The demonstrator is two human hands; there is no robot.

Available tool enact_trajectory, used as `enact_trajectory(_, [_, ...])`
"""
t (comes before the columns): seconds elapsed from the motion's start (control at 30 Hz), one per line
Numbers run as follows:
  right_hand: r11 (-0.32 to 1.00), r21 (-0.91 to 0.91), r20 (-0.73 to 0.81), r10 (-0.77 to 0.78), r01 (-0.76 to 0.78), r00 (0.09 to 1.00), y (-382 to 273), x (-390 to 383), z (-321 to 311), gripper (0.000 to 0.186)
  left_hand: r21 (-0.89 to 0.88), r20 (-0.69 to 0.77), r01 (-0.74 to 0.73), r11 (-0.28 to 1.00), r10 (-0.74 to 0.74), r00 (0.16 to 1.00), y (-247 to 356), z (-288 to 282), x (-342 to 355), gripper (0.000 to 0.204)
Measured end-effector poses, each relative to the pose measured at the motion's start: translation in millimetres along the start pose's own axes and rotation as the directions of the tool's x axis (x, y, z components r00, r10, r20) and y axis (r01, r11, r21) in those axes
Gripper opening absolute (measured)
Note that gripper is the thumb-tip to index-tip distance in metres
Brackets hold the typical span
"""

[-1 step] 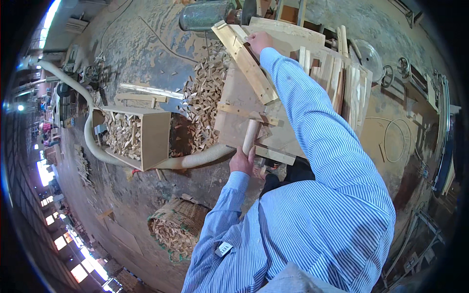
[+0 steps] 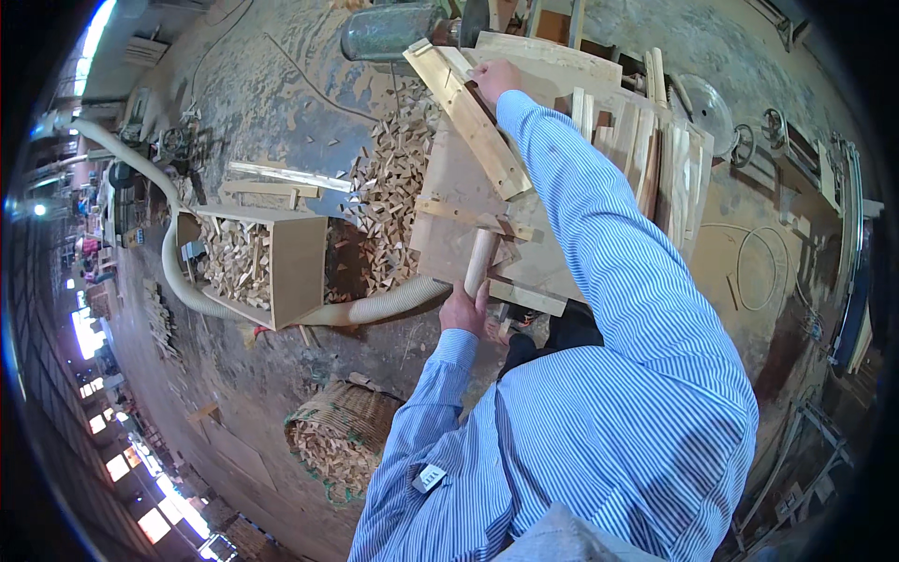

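My left hand point(image 2: 461, 309) grips a round wooden handle point(image 2: 481, 253), which rises to a crosswise wooden batten point(image 2: 440, 211) on a flat plywood board point(image 2: 552, 255). My right hand point(image 2: 493, 79) pinches the upper end of a pale wood strip point(image 2: 452, 58). That strip lies along a longer, angled wooden bar point(image 2: 468, 117) with screw holes. To the right, several loose wood strips point(image 2: 637, 155) lie side by side on the worktop. A green motor housing point(image 2: 389, 33) sits just beyond the bar's upper end.
Triangular offcuts point(image 2: 393, 178) pile left of the worktop, with an open wooden box point(image 2: 298, 267) of scraps, a ribbed hose point(image 2: 375, 304) and a wicker basket point(image 2: 346, 412) of offcuts. A handwheel point(image 2: 743, 145) is at right. My feet point(image 2: 501, 330) show below the worktop.
My right hand and the angled bar have shifted very slightly left. My left hand stays on the handle.
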State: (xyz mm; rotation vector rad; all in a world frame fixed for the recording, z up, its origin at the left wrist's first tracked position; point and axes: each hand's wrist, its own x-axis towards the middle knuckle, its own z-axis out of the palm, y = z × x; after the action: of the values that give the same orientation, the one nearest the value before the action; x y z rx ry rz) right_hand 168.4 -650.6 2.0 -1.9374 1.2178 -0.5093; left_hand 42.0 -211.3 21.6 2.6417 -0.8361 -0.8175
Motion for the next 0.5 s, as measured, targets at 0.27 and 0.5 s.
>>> enact_trajectory(0.27, [0.997,-0.073,-0.04,-0.033,0.03,0.999,10.3,58.0,-8.5,0.021,-0.013,0.0,0.023,1.0,-0.023,1.0,37.2,0.5,41.7,0.054])
enact_trajectory(0.5, [0.997,-0.057,-0.067,-0.051,0.048,0.996,5.3,81.5,-19.9,0.021,-0.004,-0.033,0.018,1.0,-0.018,0.999,63.4,-1.0,67.3,0.055])
